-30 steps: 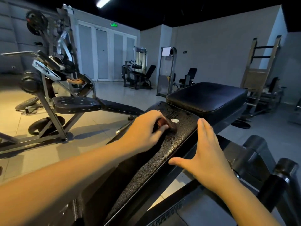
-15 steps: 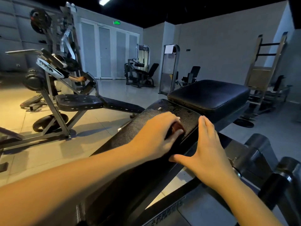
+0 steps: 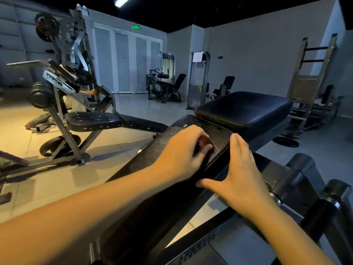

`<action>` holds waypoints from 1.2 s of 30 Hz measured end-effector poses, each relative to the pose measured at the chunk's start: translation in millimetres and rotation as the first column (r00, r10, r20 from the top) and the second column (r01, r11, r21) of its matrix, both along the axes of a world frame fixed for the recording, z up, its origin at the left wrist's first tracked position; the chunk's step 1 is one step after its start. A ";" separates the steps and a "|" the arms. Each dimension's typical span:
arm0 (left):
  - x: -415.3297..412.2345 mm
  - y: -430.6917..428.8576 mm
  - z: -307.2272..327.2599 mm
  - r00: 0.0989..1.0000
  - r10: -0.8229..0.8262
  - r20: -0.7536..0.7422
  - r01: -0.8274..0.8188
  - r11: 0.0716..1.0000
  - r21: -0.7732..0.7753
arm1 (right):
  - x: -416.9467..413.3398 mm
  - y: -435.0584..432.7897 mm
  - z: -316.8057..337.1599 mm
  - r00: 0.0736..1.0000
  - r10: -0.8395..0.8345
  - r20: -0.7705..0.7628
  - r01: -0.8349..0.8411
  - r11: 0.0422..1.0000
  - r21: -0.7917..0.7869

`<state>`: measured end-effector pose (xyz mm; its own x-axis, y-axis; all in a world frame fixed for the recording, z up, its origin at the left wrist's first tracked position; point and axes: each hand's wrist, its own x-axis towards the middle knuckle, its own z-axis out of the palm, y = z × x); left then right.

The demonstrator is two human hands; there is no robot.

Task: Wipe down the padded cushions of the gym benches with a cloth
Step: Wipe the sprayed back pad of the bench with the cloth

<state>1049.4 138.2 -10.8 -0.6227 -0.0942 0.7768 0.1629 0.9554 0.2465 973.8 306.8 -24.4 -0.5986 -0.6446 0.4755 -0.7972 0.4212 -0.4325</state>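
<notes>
On the near bench, head view: long back pad (image 3: 152, 150), one, running from 7 toward 1 o'clock. Square seat cushion (image 3: 244, 108), one, just beyond its far end. Cloth (image 3: 203, 140), one, reddish, bunched on the pad's upper end and gripped under the curled fingers of the left hand (image 3: 183, 153). Right hand (image 3: 240, 173), fingers straight and together, thumb spread, lies flat against the pad's right edge. Two black rollers (image 3: 301, 165) crowd 4 o'clock. Second bench (image 3: 93, 120) stands at 10 o'clock, with open tiled floor (image 3: 114, 150) between.
</notes>
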 end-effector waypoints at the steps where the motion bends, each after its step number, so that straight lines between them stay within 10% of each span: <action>1: -5.9 -21.4 -1.4 0.995 0.101 0.016 -0.102 0.992 0.071 | 0.1 0.0 -0.7 1.000 0.002 -0.004 -0.002 1.000 0.000; 6: -16.2 -98.9 7.8 0.875 0.429 0.225 -0.480 0.830 0.284 | -1.0 0.5 -2.6 1.000 0.012 0.000 -0.012 1.000 0.002; 13: -18.6 -1.2 12.7 0.997 0.070 0.024 -0.070 0.997 -0.022 | -1.1 -0.9 -2.5 1.000 0.002 -0.007 -0.002 1.000 -0.011; 19: -45.6 -92.0 36.2 0.846 0.469 0.254 -0.516 0.839 0.171 | -0.5 1.1 -4.4 1.000 0.015 -0.002 -0.015 1.000 -0.022; 26: -25.9 28.6 27.9 0.998 -0.047 0.040 0.047 0.999 0.004 | -3.0 0.6 -2.7 1.000 0.019 -0.001 -0.019 0.999 -0.035; 32: -45.8 -78.5 30.4 0.890 0.407 0.204 -0.450 0.857 0.252 | -2.0 0.6 -7.0 1.000 0.017 -0.011 -0.018 0.999 -0.046; 36: -42.6 -50.7 32.7 0.916 0.357 0.182 -0.391 0.894 0.217 | -3.0 1.3 -6.1 1.000 0.014 -0.020 -0.014 0.999 -0.040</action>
<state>1006.8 87.5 21.9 -0.5999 -0.5163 0.6112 -0.2455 0.8459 0.4735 970.8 308.2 -30.5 -0.5797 -0.6328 0.5134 -0.8116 0.3924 -0.4328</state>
